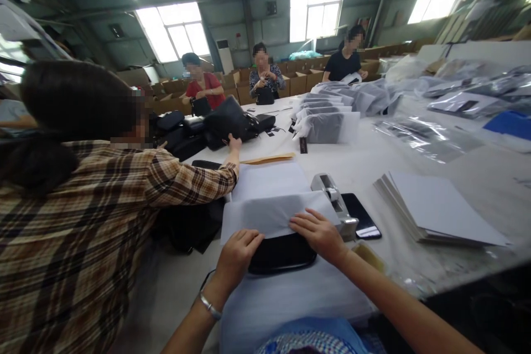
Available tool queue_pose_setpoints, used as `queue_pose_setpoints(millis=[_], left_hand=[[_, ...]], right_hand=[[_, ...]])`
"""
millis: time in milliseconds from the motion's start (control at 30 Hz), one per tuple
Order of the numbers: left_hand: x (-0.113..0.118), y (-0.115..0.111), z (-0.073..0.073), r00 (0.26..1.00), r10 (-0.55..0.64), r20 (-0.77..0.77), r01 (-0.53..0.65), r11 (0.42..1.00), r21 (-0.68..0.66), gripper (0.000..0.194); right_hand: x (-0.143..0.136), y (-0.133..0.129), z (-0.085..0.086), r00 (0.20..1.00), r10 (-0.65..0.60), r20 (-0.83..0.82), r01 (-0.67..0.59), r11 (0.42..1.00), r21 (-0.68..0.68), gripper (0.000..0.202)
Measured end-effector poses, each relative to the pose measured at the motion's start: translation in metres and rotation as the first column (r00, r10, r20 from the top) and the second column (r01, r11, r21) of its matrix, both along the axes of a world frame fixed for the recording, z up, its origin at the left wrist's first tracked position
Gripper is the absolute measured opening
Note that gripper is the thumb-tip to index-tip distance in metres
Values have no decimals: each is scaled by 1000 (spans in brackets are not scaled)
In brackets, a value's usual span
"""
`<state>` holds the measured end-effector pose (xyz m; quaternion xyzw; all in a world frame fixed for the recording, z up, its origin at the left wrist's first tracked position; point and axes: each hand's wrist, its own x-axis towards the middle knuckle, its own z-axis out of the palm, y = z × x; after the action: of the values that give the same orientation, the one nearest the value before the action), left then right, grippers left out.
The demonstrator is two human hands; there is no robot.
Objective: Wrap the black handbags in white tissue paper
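Note:
A black bag (284, 255) with a smooth rounded edge lies in front of me, partly covered by a sheet of white tissue paper (265, 217). My left hand (237, 259) has its fingers pressed together at the paper's near left edge, pinching it beside the bag. On the right, my right hand (318, 233) rests with fingers stretched out flat on the paper, over the bag's top side. More white sheets (269, 180) lie just beyond. The far side of the bag is hidden under the paper.
A tape dispenser (332, 193) and a phone (362, 215) lie right of the paper. Stacked white boards (446, 207) are farther right. A co-worker in plaid (182, 177) reaches from the left to a black bag (228, 121). Wrapped bags (326, 127) stand across the table.

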<state>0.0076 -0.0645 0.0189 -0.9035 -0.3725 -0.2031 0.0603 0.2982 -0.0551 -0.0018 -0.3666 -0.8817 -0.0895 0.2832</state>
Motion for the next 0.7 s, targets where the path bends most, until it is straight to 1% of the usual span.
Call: queue_pose_setpoints(millis=[100, 167, 233, 300, 367, 467, 533, 633, 700], left_hand=[[9, 1, 1, 999, 10, 37, -9, 1000, -30, 25], [20, 3, 2, 998, 27, 63, -25, 999, -36, 34], [31, 4, -1, 999, 27, 41, -24, 997, -69, 46], [39, 3, -8, 999, 27, -16, -29, 993, -116, 54], [41, -2, -17, 997, 41, -70, -51, 988, -146, 56], [38, -10, -27, 992, 61, -112, -79, 984, -160, 59], [36, -13, -30, 991, 61, -119, -80, 983, -164, 58], [35, -14, -30, 992, 59, -112, -77, 983, -166, 58], [36, -14, -31, 993, 64, -98, -80, 983, -166, 57]], right_hand=[[0, -3, -15, 1000, -3, -8, 3, 1000, -20, 43], [0, -6, -22, 1000, -15, -16, 14, 999, -44, 44], [0, -11, -24, 999, -30, -24, 28, 997, -77, 44], [2, -23, -22, 998, -43, -37, 39, 994, -104, 41], [7, -41, -17, 997, -41, -61, 32, 990, -137, 37], [19, -79, -9, 997, -5, -81, -14, 973, -229, 28], [27, -104, -8, 999, 27, -47, -40, 952, -303, 33], [32, -133, -16, 997, 49, 63, -21, 924, -381, 43], [32, -142, -25, 990, 35, 135, 21, 919, -393, 49]])
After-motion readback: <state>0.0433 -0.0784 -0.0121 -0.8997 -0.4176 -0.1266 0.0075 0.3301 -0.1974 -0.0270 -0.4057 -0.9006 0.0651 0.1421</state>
